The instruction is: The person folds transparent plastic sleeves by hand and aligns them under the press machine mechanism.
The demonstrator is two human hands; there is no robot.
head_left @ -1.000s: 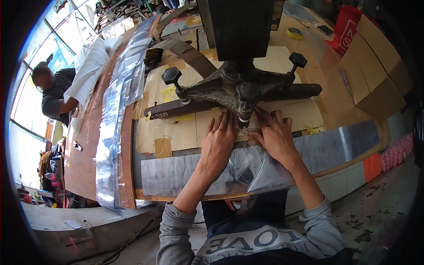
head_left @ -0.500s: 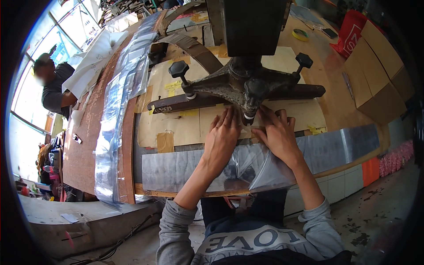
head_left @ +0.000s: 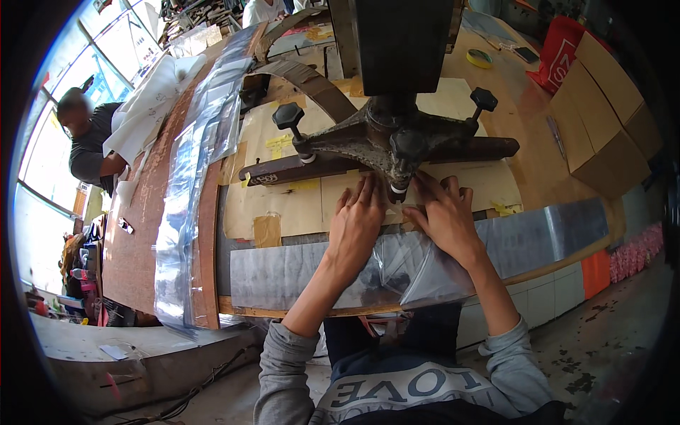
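Palm down, my left hand [head_left: 355,221] lies with fingers stretched forward, just left of the dark machine head's tip. My right hand [head_left: 448,219] rests on the other side of it, fingers and thumb spread. Under both hands is a clear plastic sheet [head_left: 423,276], with a loose fold hanging toward the table's front edge. Its far part, by my fingertips, is partly hidden. Over them stands a heavy metal press head [head_left: 397,134] with black knobs and a dark crossbar [head_left: 301,168]. Beneath it lies a tan board [head_left: 280,202] patched with tape.
Long strips of clear plastic [head_left: 191,170] cover the left side. An open cardboard box [head_left: 602,134], a red bag [head_left: 559,53], a pen [head_left: 556,136], a yellow tape roll [head_left: 479,58] and a phone [head_left: 525,54] sit at right. Another person [head_left: 92,142] works at far left with white sheets.
My hands keep their places on the plastic. The view has shifted slightly. At far left the other person's head has turned, and someone in white shows at the back.
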